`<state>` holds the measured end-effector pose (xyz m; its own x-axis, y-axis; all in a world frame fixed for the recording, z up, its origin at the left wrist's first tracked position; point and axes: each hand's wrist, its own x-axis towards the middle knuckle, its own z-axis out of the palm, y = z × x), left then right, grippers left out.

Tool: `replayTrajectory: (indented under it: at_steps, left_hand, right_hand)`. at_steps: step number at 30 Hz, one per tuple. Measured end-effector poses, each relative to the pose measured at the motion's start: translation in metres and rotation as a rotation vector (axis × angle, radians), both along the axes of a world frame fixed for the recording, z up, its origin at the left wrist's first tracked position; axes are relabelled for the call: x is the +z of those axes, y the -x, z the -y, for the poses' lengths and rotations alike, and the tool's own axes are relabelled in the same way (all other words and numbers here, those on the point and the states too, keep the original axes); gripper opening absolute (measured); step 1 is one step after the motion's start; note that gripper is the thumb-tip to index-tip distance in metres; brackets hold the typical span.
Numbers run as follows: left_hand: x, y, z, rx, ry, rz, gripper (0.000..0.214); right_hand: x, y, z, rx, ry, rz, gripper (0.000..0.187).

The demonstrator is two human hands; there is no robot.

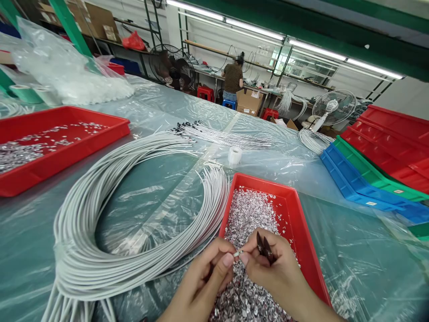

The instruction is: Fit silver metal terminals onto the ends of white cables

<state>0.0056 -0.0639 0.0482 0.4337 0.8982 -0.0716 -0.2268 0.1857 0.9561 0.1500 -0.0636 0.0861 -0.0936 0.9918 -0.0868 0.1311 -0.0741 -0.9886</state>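
Over the red tray (308, 232), which holds a heap of small silvery foil scraps (251, 210), my two hands meet. My left hand (211, 273) is closed in a pinch on a white cable end (237, 254); the rest of that cable is hidden. The fingertips of my right hand (275, 268) close on the tip of the same end, where tiny dark and light bits show. A dark two-tipped tool (264, 247), its kind unclear, is tucked in my right hand with the points upward. A large coil of white cables (80, 214) lies to the left.
Another red tray (110, 132) with scraps is at left. Beyond the coil lie a cable bundle with black ends (221, 134) and a tape roll (235, 155). Stacked trays (385, 165) stand at right, a plastic bag (73, 71) back left. A person (233, 78) is far behind.
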Motion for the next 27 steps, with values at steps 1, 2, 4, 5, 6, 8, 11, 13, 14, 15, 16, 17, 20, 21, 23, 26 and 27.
replayTrajectory:
  at_steps: [1, 2, 4, 5, 6, 8, 11, 13, 14, 15, 16, 17, 20, 21, 23, 26, 27]
  left_hand:
    - [0.001, 0.0, -0.001, -0.003, 0.016, 0.015, 0.035]
    - [0.001, 0.0, -0.001, -0.01, 0.034, 0.032, 0.035]
    - [0.0, 0.001, -0.002, -0.034, 0.066, 0.06, 0.036]
    - [-0.001, 0.001, -0.003, -0.048, 0.077, 0.073, 0.037]
    - [-0.002, 0.001, -0.004, -0.061, 0.084, 0.086, 0.037]
    - [-0.005, 0.002, -0.006, -0.094, 0.092, 0.12, 0.037]
    - [-0.009, 0.004, -0.008, -0.147, 0.103, 0.179, 0.034]
    - [-0.01, 0.005, -0.01, -0.165, 0.11, 0.201, 0.033]
    - [-0.01, 0.005, -0.01, -0.165, 0.114, 0.204, 0.033]
    - [-0.01, 0.005, -0.011, -0.162, 0.116, 0.202, 0.034]
    - [-0.009, 0.005, -0.011, -0.153, 0.117, 0.191, 0.034]
    - [-0.008, 0.005, -0.011, -0.135, 0.113, 0.17, 0.035]
    - [-0.003, 0.003, -0.008, -0.033, 0.068, 0.068, 0.035]
    - [-0.002, 0.003, -0.006, 0.006, 0.046, 0.042, 0.034]
    - [0.0, 0.001, -0.001, 0.071, 0.019, 0.011, 0.031]
    - [-0.001, 0.0, 0.004, 0.134, -0.015, -0.056, 0.029]
    - [-0.002, 0.0, 0.005, 0.15, -0.037, -0.087, 0.031]
  right_hand:
    - [0.0, 0.0, 0.0, -0.006, 0.006, -0.001, 0.012]
    - [0.001, 0.001, 0.0, -0.006, 0.012, -0.004, 0.012]
    - [0.002, 0.002, 0.002, -0.013, 0.025, -0.006, 0.012]
    - [0.003, 0.003, 0.002, -0.02, 0.032, -0.004, 0.011]
    - [0.005, 0.004, 0.003, -0.032, 0.038, 0.001, 0.011]
    - [0.007, 0.005, 0.004, -0.058, 0.049, 0.013, 0.011]
    - [0.006, 0.005, 0.004, -0.046, 0.032, 0.021, 0.013]
    - [0.002, 0.004, 0.003, -0.014, 0.017, 0.015, 0.013]
    - [0.0, 0.003, 0.003, 0.001, 0.012, 0.011, 0.013]
    - [-0.002, 0.002, 0.002, 0.01, 0.009, 0.009, 0.013]
    - [-0.003, 0.002, 0.002, 0.012, 0.008, 0.009, 0.013]
    - [-0.004, 0.002, 0.001, 0.013, 0.006, 0.008, 0.013]
    - [-0.004, 0.001, 0.0, 0.019, 0.001, -0.014, 0.012]
    - [-0.004, 0.001, 0.0, 0.02, -0.001, -0.03, 0.011]
    - [-0.004, 0.001, 0.001, 0.03, -0.005, -0.065, 0.011]
    - [-0.004, 0.0, 0.002, 0.052, -0.017, -0.08, 0.01]
    - [-0.004, 0.0, 0.002, 0.059, -0.022, -0.071, 0.011]
